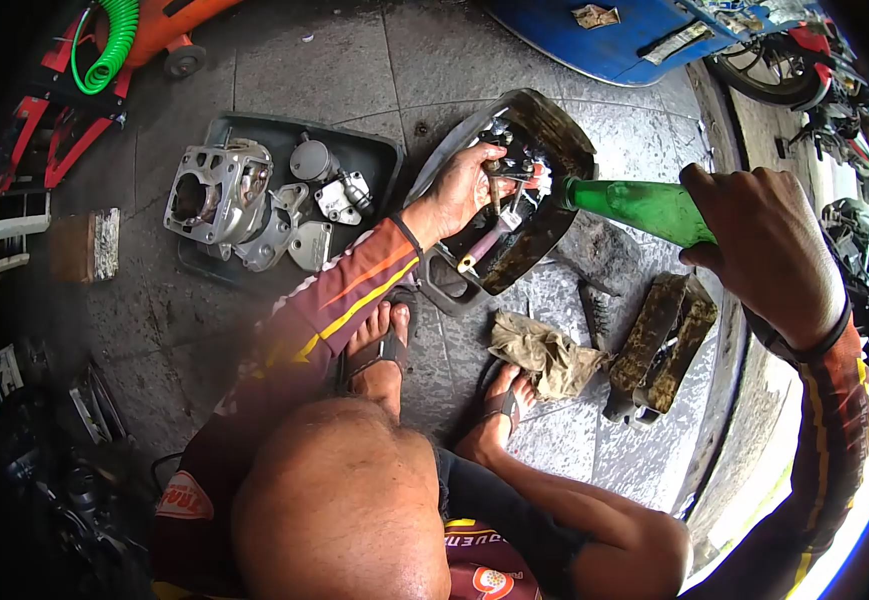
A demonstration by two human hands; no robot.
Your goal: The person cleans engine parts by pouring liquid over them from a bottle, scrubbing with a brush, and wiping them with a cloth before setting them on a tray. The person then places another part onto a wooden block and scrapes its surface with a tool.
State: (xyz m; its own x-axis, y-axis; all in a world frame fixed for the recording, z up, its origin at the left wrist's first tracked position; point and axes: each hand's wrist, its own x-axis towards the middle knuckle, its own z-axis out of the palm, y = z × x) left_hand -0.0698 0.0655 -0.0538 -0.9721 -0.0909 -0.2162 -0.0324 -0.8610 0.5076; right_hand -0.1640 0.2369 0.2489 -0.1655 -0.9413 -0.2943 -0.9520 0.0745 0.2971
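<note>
My right hand [769, 245] is wrapped round a green glass bottle [644, 207], tilted nearly level with its neck towards the basin. The bottle's mouth is close to a red and white piece [537, 180]. Over the dark, oily basin [572, 145], my left hand [462, 192] is closed on a small metal part [495, 187], whose exact kind I cannot make out. Below that hand, a purple-handled tool [489, 245], perhaps a brush, leans in the basin. Other small metal pieces in there are partly hidden.
Left of the basin, a dark tray [374, 150] holds an engine cylinder block [216, 195], a piston [314, 160] and metal covers. A crumpled cloth [546, 355] and an oily rectangular container [662, 345] lie near my right foot. A blue drum [594, 45] stands beyond; motorcycles [774, 70] are at right.
</note>
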